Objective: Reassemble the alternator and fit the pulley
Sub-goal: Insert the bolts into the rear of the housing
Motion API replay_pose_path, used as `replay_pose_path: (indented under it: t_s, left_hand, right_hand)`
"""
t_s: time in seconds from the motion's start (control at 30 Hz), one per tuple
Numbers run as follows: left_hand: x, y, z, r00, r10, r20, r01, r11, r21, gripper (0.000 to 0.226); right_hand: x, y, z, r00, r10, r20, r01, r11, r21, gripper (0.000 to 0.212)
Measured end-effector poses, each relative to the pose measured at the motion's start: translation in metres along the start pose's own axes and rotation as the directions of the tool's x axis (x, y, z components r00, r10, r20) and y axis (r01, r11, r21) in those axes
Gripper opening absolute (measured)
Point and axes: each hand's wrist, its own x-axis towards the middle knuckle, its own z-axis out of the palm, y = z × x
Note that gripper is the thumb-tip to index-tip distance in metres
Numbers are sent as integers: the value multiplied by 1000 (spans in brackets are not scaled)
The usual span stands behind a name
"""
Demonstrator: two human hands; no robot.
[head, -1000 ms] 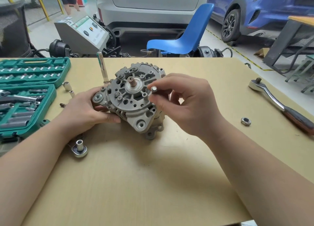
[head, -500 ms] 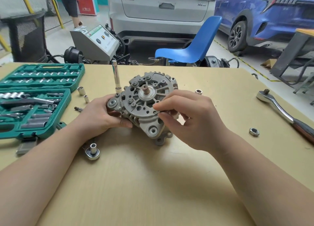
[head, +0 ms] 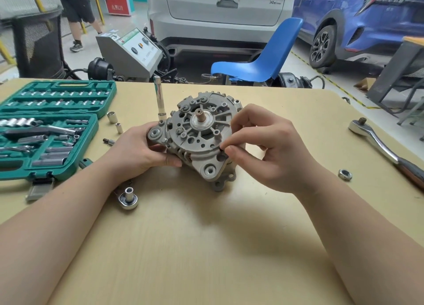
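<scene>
Right hand [head: 273, 150] has dropped, grip pinching at alternator [head: 199, 134] edge; left hand [head: 140, 150] still grasps it.

We have a single wide-angle view from the person's head, looking forward and down across the bench [head: 206, 247], close enough that both forearms enter from the lower corners of the frame and the alternator [head: 197, 137] sits just above centre. Along the top of the frame we see past the bench's far edge to a blue chair [head: 259, 61] and parked cars [head: 220, 13] on the workshop floor.
</scene>
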Motion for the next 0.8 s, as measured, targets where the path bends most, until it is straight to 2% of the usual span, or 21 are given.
replay_pose_path:
  t_s: [0.57,0.8]
  left_hand:
    - [0,-6,0,1000,7,1,-7,999,41,54]
    - [0,-3,-1,1000,4,3,-4,999,51,57]
  right_hand:
    - [-1,2,-1,997,47,57,-44,998,-40,2]
    - [0,3,2,999,38,23,-37,999,-41,2]
